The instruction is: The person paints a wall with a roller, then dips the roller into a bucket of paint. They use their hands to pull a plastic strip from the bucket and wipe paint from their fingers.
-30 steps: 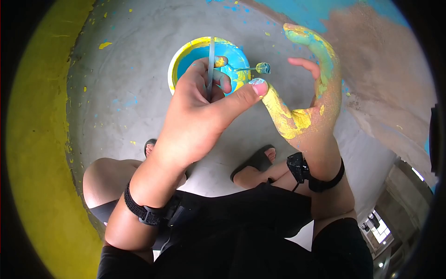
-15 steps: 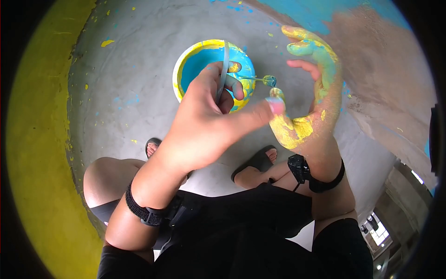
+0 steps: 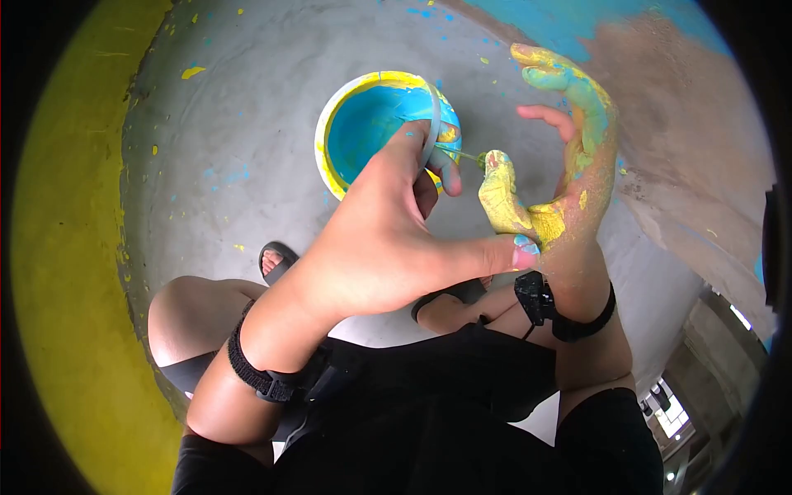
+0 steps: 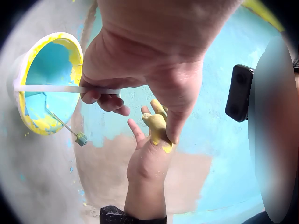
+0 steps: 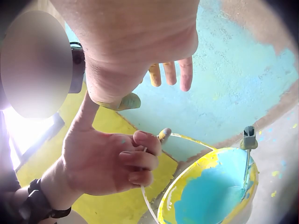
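Note:
My left hand (image 3: 384,247) curls its fingers round the thin white handle (image 3: 434,115) of a paint bucket (image 3: 323,136). Its paint-tipped thumb lies straight against the yellow-smeared base of my right thumb. Loosely curved and holding nothing, my right hand (image 3: 592,157) is coated with yellow and greenish paint. Light-blue paint (image 5: 203,198) fills the bucket, and yellow paint covers much of its rim. Over that rim sticks a thin rod with a blocky, paint-caked end (image 4: 81,139), clearest in the wrist views; left fingers partly cover it in the head view.
Grey floor (image 3: 231,124) with yellow and blue splashes lies around the bucket. A yellow-painted surface (image 3: 74,247) runs along the left, and a partly blue-painted wall (image 3: 660,33) stands at the right. My sandalled feet (image 3: 276,260) are below my hands.
My left thumb has slid from the tip of my right thumb down to its base. The left hand, bucket handle and bucket have shifted slightly right; the right hand has barely moved.

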Demonstrator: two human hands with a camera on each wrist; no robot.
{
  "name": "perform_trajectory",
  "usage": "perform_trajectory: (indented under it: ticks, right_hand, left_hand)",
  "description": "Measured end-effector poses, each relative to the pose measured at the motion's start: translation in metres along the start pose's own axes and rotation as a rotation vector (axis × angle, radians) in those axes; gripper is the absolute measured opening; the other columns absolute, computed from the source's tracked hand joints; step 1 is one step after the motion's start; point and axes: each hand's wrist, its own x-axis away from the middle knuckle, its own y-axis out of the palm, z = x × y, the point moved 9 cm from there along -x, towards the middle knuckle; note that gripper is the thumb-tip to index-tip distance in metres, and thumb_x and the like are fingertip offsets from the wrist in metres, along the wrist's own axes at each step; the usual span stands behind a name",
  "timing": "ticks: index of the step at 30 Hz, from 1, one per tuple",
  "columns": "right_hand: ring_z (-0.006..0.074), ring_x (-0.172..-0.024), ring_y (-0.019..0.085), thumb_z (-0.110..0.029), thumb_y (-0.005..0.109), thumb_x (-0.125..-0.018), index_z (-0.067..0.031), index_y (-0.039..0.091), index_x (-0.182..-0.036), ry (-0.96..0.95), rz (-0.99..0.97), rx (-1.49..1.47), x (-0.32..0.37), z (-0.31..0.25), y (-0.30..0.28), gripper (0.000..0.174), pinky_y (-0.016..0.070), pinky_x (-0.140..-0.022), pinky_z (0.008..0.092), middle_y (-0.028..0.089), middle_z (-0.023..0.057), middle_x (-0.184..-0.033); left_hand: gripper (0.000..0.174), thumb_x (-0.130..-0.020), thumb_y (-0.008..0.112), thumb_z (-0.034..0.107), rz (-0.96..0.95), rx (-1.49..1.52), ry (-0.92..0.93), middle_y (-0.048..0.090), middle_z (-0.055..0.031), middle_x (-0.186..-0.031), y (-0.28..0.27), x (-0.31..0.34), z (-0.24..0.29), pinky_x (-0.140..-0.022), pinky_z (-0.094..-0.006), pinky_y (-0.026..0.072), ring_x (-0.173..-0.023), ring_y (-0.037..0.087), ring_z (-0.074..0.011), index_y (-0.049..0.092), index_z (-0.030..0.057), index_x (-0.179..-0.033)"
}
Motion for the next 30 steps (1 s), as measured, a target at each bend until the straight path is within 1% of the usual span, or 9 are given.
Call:
perform_trajectory:
  ticks: [2, 9, 12, 14, 16, 18, 22, 24, 30]
  right_hand:
    - [0.0265, -0.114, 0.061, -0.025, 0.086, -0.066, -0.0060, 0.054, -0.130, -0.004, 0.000, -0.017, 0.000, 0.000, 0.000, 0.074, 0.0483, -0.087, 0.0364, 0.061, 0.0098, -0.129]
    - [0.0285, -0.115, 0.059, -0.024, 0.084, -0.068, -0.0066, 0.054, -0.130, -0.009, 0.006, 0.018, 0.001, -0.004, 0.001, 0.071, 0.0483, -0.087, 0.0371, 0.060, 0.0097, -0.129]
    - [0.0292, -0.113, 0.059, -0.023, 0.084, -0.069, -0.0062, 0.053, -0.130, -0.023, 0.020, 0.010, 0.001, -0.005, 0.000, 0.070, 0.0469, -0.089, 0.0384, 0.061, 0.0095, -0.127]
    - [0.0302, -0.112, 0.059, -0.023, 0.083, -0.069, -0.0063, 0.053, -0.130, -0.001, -0.003, 0.060, -0.002, -0.010, -0.001, 0.070, 0.0461, -0.091, 0.0398, 0.061, 0.0102, -0.126]
    - [0.0311, -0.112, 0.058, -0.023, 0.082, -0.069, -0.0064, 0.053, -0.131, 0.020, -0.027, 0.107, -0.004, -0.010, 0.002, 0.070, 0.0453, -0.092, 0.0412, 0.061, 0.0108, -0.125]
    - [0.0302, -0.125, 0.053, -0.014, 0.080, -0.069, -0.0001, 0.044, -0.139, -0.122, -0.118, 0.224, -0.003, -0.019, 0.015, 0.080, 0.0424, -0.104, 0.0435, 0.055, 0.0166, -0.135]
    - [0.0319, -0.128, 0.051, -0.015, 0.081, -0.066, 0.0003, 0.043, -0.140, -0.072, -0.068, 0.218, -0.003, -0.024, 0.015, 0.085, 0.0377, -0.108, 0.0452, 0.055, 0.0179, -0.133]
    - [0.0328, -0.128, 0.051, -0.017, 0.080, -0.066, -0.0002, 0.043, -0.140, -0.062, -0.063, 0.217, -0.002, -0.023, 0.015, 0.084, 0.0367, -0.108, 0.0467, 0.055, 0.0177, -0.133]
    - [0.0356, -0.127, 0.049, -0.021, 0.077, -0.067, -0.0018, 0.044, -0.140, -0.020, -0.052, 0.221, 0.002, -0.018, 0.014, 0.083, 0.0335, -0.108, 0.0513, 0.053, 0.0173, -0.135]
  left_hand:
    - [0.073, -0.066, 0.094, 0.024, 0.010, -0.048, 0.021, 0.052, 0.0051, -0.091, 0.000, 0.000, 0.001, -0.073, -0.0197, 0.0383, -0.080, 0.044, -0.0036, 0.055, -0.0002, -0.123]
    - [0.053, -0.077, 0.088, 0.023, 0.134, 0.215, 0.016, 0.052, 0.0048, -0.087, -0.012, -0.009, -0.005, -0.068, -0.0172, 0.0382, -0.074, 0.045, -0.0028, 0.057, -0.0014, -0.112]
    - [0.055, -0.077, 0.088, 0.024, 0.115, 0.240, -0.013, 0.052, 0.0047, -0.087, -0.010, -0.008, -0.005, -0.068, -0.0171, 0.0383, -0.075, 0.045, -0.0028, 0.057, -0.0026, -0.114]
    - [0.062, -0.077, 0.088, 0.024, 0.075, 0.058, -0.047, 0.052, 0.0040, -0.090, -0.005, -0.006, -0.007, -0.069, -0.0171, 0.0385, -0.076, 0.046, -0.0036, 0.054, -0.0049, -0.121]
    - [0.066, -0.077, 0.088, 0.023, 0.018, 0.153, -0.053, 0.054, 0.0034, -0.093, 0.005, -0.003, 0.001, -0.069, -0.0171, 0.0386, -0.077, 0.047, -0.0038, 0.052, -0.0054, -0.124]
    - [0.073, -0.074, 0.090, 0.019, -0.030, 0.321, -0.054, 0.058, 0.0016, -0.099, 0.018, -0.004, -0.002, -0.069, -0.0172, 0.0377, -0.080, 0.046, -0.0035, 0.049, -0.0052, -0.130]
    - [0.072, -0.074, 0.090, 0.016, -0.019, 0.232, -0.111, 0.060, 0.0001, -0.105, 0.012, -0.007, -0.016, -0.075, -0.0196, 0.0431, -0.085, 0.051, -0.0049, 0.049, -0.0057, -0.130]
    - [0.059, -0.072, 0.088, 0.024, 0.016, 0.156, 0.007, 0.057, 0.0005, -0.077, 0.005, -0.009, -0.008, -0.055, -0.0218, 0.0399, -0.065, 0.051, -0.0040, 0.054, -0.0069, -0.108]
    - [0.047, -0.076, 0.084, 0.016, -0.096, 0.412, -0.011, 0.050, 0.0055, -0.074, 0.019, -0.009, -0.001, -0.053, -0.0214, 0.0334, -0.062, 0.045, -0.0029, 0.055, -0.0008, -0.109]
